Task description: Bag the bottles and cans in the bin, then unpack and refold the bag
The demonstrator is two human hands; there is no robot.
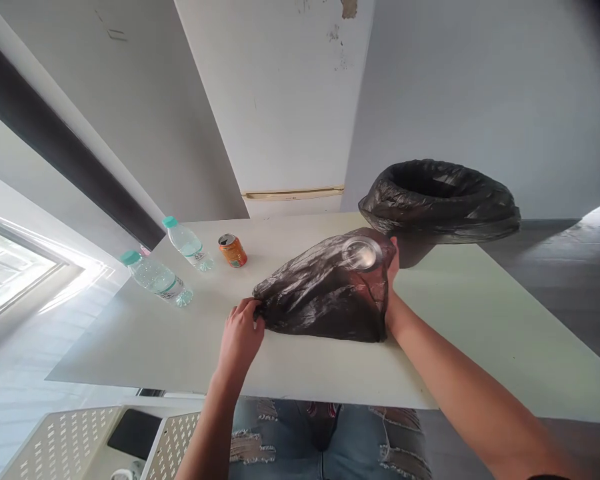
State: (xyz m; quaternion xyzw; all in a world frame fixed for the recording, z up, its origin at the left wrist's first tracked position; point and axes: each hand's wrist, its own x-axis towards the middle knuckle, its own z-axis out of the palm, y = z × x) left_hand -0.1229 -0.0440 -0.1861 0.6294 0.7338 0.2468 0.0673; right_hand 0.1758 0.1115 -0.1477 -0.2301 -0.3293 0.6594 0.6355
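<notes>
A black plastic bag stretches between my two hands just over the table. My left hand is closed on its gathered left end. At the bag's wide right end is my right hand, gripping it. Much of that hand is covered by the bag, and its reddish shape shows through the thin film. A clear round thing, like the end of a plastic cup, shows at the bag's upper right; I cannot tell whether it is inside the bag or in front of it.
Two clear bottles with teal caps, a nearer one and a farther one, lean in view left on the white table. Beside them is an orange can. Behind the table's right side stands a bin lined with black plastic. A fridge rises beyond.
</notes>
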